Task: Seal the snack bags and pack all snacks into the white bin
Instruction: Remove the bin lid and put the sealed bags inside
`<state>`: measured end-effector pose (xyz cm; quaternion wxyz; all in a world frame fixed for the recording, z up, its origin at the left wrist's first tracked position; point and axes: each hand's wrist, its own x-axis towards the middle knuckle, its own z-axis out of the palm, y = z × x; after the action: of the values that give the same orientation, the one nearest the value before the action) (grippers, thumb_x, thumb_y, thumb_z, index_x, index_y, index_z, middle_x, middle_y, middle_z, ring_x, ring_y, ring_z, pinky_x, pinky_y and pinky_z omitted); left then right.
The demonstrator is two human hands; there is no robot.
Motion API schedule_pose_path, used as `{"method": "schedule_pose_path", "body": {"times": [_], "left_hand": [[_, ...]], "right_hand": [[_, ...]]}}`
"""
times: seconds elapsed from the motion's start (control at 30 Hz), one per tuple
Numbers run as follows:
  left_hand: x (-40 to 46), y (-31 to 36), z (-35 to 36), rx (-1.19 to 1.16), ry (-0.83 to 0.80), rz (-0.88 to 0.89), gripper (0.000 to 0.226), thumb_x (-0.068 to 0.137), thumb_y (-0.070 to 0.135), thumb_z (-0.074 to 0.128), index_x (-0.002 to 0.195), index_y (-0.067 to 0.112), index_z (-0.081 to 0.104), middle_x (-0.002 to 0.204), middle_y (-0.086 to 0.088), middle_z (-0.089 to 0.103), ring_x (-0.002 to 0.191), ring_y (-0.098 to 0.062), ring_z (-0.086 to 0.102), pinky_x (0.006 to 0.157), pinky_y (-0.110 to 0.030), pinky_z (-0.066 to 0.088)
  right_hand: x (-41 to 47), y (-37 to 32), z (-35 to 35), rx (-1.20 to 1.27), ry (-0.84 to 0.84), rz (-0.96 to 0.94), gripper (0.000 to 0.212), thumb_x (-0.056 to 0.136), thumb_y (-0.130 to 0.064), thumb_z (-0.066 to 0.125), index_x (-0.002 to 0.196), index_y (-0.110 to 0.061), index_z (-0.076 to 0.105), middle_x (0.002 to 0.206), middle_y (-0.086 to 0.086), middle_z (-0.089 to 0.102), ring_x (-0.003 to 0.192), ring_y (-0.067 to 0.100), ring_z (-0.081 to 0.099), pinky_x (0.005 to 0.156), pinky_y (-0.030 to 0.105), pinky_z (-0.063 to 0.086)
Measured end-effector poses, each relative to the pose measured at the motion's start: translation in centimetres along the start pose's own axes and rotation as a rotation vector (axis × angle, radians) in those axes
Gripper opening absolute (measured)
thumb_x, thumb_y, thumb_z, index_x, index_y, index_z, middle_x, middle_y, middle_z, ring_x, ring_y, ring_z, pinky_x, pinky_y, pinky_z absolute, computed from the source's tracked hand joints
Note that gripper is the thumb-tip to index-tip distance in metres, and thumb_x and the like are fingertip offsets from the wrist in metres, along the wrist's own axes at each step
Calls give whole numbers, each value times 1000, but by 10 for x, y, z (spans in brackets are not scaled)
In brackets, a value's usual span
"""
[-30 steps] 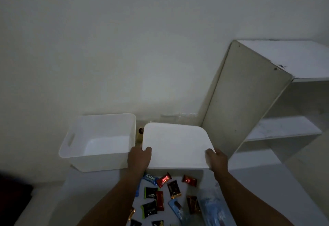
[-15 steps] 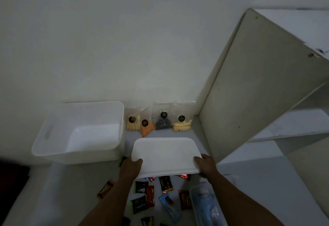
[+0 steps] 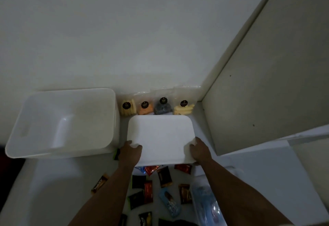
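An open white bin (image 3: pixel 62 122) stands at the left on the white surface. My left hand (image 3: pixel 130 151) and my right hand (image 3: pixel 200 151) grip the near corners of a flat white lid (image 3: pixel 161 136), held over the surface. Behind the lid, several clear snack bags (image 3: pixel 155 107) with dark round labels lean against the wall. Several small wrapped snacks (image 3: pixel 160 184) in red, black and blue lie scattered under and in front of the lid, between my forearms.
A white shelf unit's side panel (image 3: pixel 267 90) rises at the right. A clear bluish packet (image 3: pixel 207 206) lies by my right forearm. One brown snack bar (image 3: pixel 99 184) lies apart at the left. The wall is close behind.
The lid has come down and nearer to me in both hands. The snack bags behind it, hidden a second ago, now show against the wall.
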<state>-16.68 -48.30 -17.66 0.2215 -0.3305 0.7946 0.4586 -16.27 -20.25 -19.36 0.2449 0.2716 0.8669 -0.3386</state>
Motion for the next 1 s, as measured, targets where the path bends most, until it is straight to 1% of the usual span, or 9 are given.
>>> {"method": "schedule_pose_path", "body": {"times": [0.17, 0.27, 0.33, 0.43, 0.5, 0.6, 0.7, 0.83, 1.0], "left_hand": [[13, 1, 8, 43, 36, 15, 57, 90, 31, 63, 142, 15, 48, 138, -13, 57, 119, -33, 57, 89, -31, 44], [15, 4, 13, 4, 47, 26, 58, 89, 30, 65, 142, 15, 48, 139, -13, 56, 120, -33, 57, 96, -35, 48], [16, 5, 15, -36, 44, 40, 59, 89, 28, 66, 143, 13, 48, 142, -13, 54, 123, -33, 55, 99, -35, 47], [15, 4, 16, -27, 25, 75, 61, 89, 26, 65, 145, 12, 46, 147, -12, 50, 129, -32, 51, 105, -37, 44], [11, 1, 15, 29, 10, 105, 67, 90, 26, 64, 151, 14, 38, 150, -11, 47, 131, -32, 50, 108, -38, 43], [4, -11, 9, 145, -10, 153, 76, 88, 23, 64, 154, 15, 27, 138, -11, 55, 121, -33, 56, 100, -38, 47], [-1, -27, 1, 273, -24, 179, 78, 86, 23, 62, 153, 14, 24, 130, -12, 59, 112, -31, 59, 93, -40, 53], [-12, -36, -8, 326, -72, 150, 82, 88, 29, 61, 156, 14, 18, 139, -16, 52, 120, -34, 56, 96, -39, 49], [-33, -35, -13, 418, -65, 222, 79, 90, 38, 58, 156, 15, 21, 149, -17, 42, 133, -36, 45, 108, -44, 42]], "right_hand": [[12, -1, 4, -46, 8, 5, 56, 102, -26, 46, 154, -11, 32, 149, 16, 47, 134, 35, 48, 107, 38, 41], [15, -5, 4, 28, 29, 44, 52, 100, -25, 49, 149, -10, 41, 143, 17, 51, 126, 38, 52, 99, 49, 52], [16, -7, 3, 85, 53, 59, 50, 99, -25, 52, 145, -8, 46, 141, 18, 52, 125, 39, 52, 95, 53, 55], [19, -8, 3, 115, 96, 69, 51, 100, -27, 53, 145, -6, 47, 144, 19, 52, 129, 37, 51, 105, 43, 48], [17, -7, 3, 154, 116, 84, 53, 99, -27, 55, 147, -7, 45, 147, 17, 51, 132, 35, 50, 107, 36, 43], [12, -3, 6, 173, 105, 81, 56, 99, -28, 56, 150, -8, 42, 149, 16, 49, 134, 33, 49, 106, 33, 40], [2, 4, 11, 166, 77, 78, 59, 98, -32, 57, 150, -10, 41, 147, 17, 49, 131, 34, 50, 104, 35, 42], [-9, 13, 15, 133, 70, 47, 63, 91, -40, 61, 145, -13, 45, 138, 20, 54, 121, 36, 56, 101, 45, 50], [-27, 7, 9, 99, 70, -3, 70, 92, -42, 61, 151, -16, 37, 145, 20, 47, 128, 37, 52, 104, 44, 47]]}}
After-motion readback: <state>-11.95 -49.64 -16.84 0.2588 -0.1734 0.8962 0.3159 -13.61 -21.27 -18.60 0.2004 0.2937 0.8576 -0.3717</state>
